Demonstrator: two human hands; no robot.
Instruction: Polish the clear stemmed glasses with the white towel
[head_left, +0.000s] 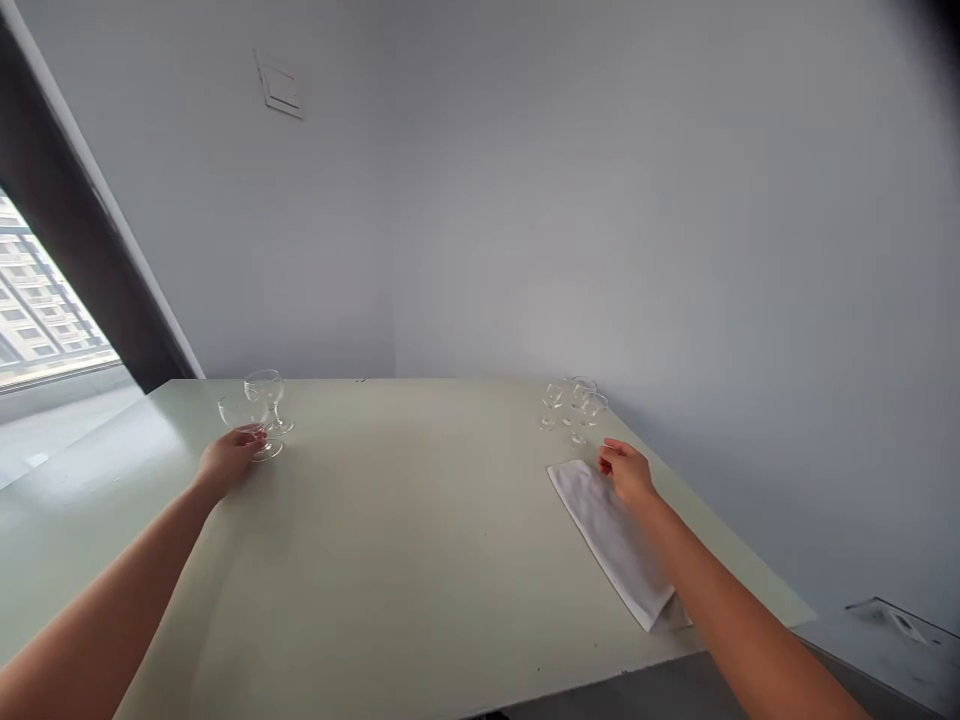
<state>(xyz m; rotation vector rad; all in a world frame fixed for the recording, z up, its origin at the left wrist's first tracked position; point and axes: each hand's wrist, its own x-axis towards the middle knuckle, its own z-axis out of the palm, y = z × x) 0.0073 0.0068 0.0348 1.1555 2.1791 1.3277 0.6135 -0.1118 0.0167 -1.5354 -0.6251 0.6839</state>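
At the table's far left, my left hand (229,460) is closed around the stem of a clear stemmed glass (241,411), whose foot is at the tabletop. Just behind it, a second, similar glass (264,388) stands upright. Over on the right, my right hand (628,474) is above the far end of a folded white cloth (611,535). Its fingers are curled together, and whether anything is between them is hidden. Beyond those fingers, three smaller stemmed glasses stand close together: a left one (553,396), a rear one (583,385) and a front one (592,406).
The pale, glossy table (405,540) reaches back to grey walls (600,200). A window (45,300) with a dark frame is at the left. There is a wall switch plate (280,88) above and a wall socket (904,625) at the lower right, past the table's edge.
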